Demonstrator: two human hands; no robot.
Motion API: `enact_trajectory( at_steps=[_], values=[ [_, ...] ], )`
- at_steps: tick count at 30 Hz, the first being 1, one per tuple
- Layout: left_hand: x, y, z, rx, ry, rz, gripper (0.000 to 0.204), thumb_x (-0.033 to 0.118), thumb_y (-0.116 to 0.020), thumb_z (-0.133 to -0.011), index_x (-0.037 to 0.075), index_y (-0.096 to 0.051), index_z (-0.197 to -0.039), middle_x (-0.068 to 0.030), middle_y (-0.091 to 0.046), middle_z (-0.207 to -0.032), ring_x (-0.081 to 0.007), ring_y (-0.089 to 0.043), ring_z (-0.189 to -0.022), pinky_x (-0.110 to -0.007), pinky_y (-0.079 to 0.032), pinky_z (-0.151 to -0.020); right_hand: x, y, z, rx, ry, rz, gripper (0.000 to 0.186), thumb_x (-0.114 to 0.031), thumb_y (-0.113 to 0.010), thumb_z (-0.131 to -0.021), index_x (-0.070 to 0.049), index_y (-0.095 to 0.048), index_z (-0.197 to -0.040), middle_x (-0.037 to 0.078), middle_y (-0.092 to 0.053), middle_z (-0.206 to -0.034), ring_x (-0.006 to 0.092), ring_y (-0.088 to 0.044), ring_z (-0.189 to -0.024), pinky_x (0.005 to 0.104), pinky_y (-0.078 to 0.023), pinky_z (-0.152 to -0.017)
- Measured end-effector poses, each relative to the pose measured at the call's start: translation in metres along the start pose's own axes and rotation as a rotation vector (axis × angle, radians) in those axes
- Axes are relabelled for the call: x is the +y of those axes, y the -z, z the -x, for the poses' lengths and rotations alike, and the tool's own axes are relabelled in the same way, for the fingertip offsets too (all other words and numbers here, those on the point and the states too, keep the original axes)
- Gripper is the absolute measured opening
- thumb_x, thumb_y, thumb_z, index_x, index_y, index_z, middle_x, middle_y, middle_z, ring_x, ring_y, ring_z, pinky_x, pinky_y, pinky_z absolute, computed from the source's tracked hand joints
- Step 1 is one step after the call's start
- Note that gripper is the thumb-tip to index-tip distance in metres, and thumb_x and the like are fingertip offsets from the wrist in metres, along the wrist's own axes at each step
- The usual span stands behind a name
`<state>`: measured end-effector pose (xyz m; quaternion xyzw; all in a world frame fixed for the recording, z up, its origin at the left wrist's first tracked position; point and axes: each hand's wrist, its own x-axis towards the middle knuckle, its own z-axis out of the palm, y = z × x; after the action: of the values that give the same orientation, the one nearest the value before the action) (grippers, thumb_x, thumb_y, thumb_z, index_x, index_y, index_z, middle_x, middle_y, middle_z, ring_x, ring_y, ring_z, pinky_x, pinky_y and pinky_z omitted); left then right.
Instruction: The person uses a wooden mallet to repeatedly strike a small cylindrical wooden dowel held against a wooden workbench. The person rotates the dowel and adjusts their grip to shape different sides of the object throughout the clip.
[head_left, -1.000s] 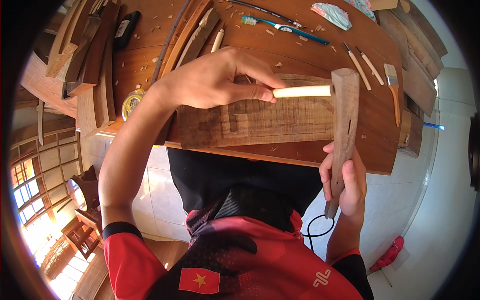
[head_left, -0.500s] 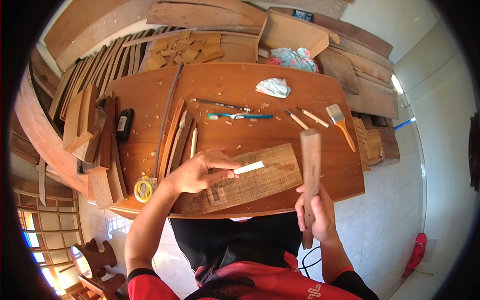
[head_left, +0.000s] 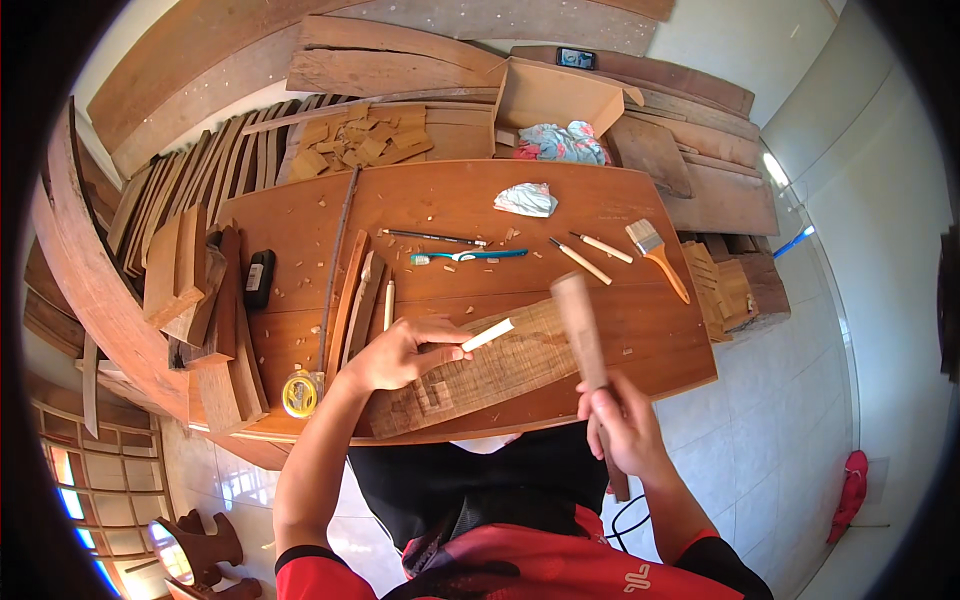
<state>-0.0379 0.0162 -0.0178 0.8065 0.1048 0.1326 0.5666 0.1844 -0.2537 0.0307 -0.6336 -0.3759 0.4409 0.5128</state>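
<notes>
My left hand (head_left: 405,355) pinches a tool with a pale wooden handle (head_left: 490,333) at a slant over a brown board (head_left: 520,365); its working end is hidden behind my fingers. The board lies along the table's near edge and has a squarish marked patch near its left end. My right hand (head_left: 625,430) grips a long wooden stick (head_left: 577,320), held up right of the pale handle, apart from it, with its top leaning left over the board and slightly blurred.
The table (head_left: 420,180) holds thin carving tools (head_left: 580,260), a paintbrush (head_left: 660,260), toothbrush (head_left: 468,254), pencil (head_left: 433,237), cloth (head_left: 525,200), tape measure (head_left: 300,392), black object (head_left: 258,280) and wood offcuts (head_left: 175,270). A cardboard box (head_left: 550,90) and stacked planks (head_left: 700,190) lie beyond.
The stick has moved away from the pale handle's end and now leans leftward at its top. The view takes in more of the room, with my hands lower in the picture.
</notes>
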Motion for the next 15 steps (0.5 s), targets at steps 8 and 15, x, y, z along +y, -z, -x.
enact_trajectory(
  at_steps=[8,15],
  values=[
    [0.001,0.004,0.004,-0.023,0.154,0.083,0.029,0.011,-0.067,-0.102,-0.002,-0.071,-0.128,-0.0096,-0.077,-0.112,-0.0168,-0.069,-0.108,-0.032,-0.051,-0.100,-0.001,-0.016,-0.018,0.010,0.008,-0.049,0.037,-0.023,-0.044,-0.113,0.003,-0.056,-0.135,0.005,-0.057,-0.080,0.0078,-0.050,-0.047,0.0230,-0.039,-0.042],
    [-0.010,0.007,0.000,-0.049,0.233,0.082,0.035,0.028,-0.069,-0.103,0.008,-0.073,-0.131,-0.0102,-0.079,-0.115,-0.0175,-0.071,-0.113,-0.034,-0.050,-0.105,-0.002,-0.026,-0.021,0.053,0.050,-0.141,0.037,-0.023,-0.048,-0.113,0.004,-0.057,-0.135,0.003,-0.056,-0.078,0.0068,-0.050,-0.046,0.0235,-0.038,-0.040]
  ],
)
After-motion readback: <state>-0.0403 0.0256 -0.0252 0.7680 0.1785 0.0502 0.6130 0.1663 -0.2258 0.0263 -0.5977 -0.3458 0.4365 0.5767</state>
